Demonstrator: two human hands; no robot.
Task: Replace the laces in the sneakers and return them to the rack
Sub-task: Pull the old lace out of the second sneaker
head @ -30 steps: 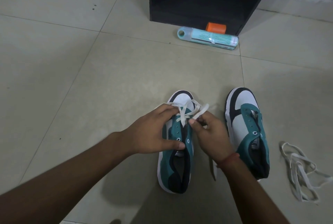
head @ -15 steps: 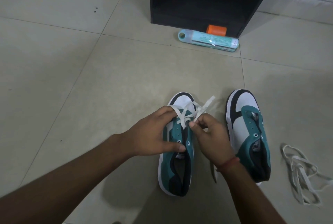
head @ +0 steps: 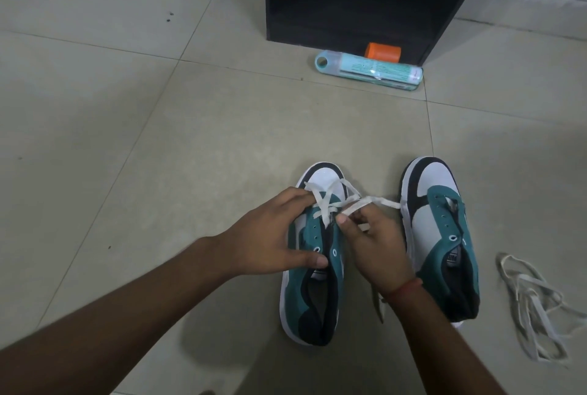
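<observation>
– why is the left hand [head: 273, 240] lying over the left sneaker [head: 313, 270] like that?

– to pin it to the floor, i'd say. its fingers are spread across the upper, thumb down by the collar eyelets, fingertips by the lace crossing.

– and the right hand [head: 374, 245]?

– just right of that sneaker's tongue, thumb and forefinger pinching the white lace [head: 330, 204]. the free end runs off toward the right sneaker [head: 440, 232], so i judge it's being drawn through an eyelet.

– how far along?

– only the lowest eyelets near that sneaker's toe are crossed. the other one, right of it, has bare eyelets. the loose laces [head: 536, 302], further right still, lie in a heap, and whether they're old or new i can't tell.

– the rack?

– the black rack [head: 349, 0] is well beyond that sneaker's toe, its top cut off. a teal tube [head: 370, 72] and an orange cap [head: 382, 52] lie at its foot, the label unreadable. the right hand's other fingers are tucked under, and which eyelet the lace enters is hidden.
</observation>
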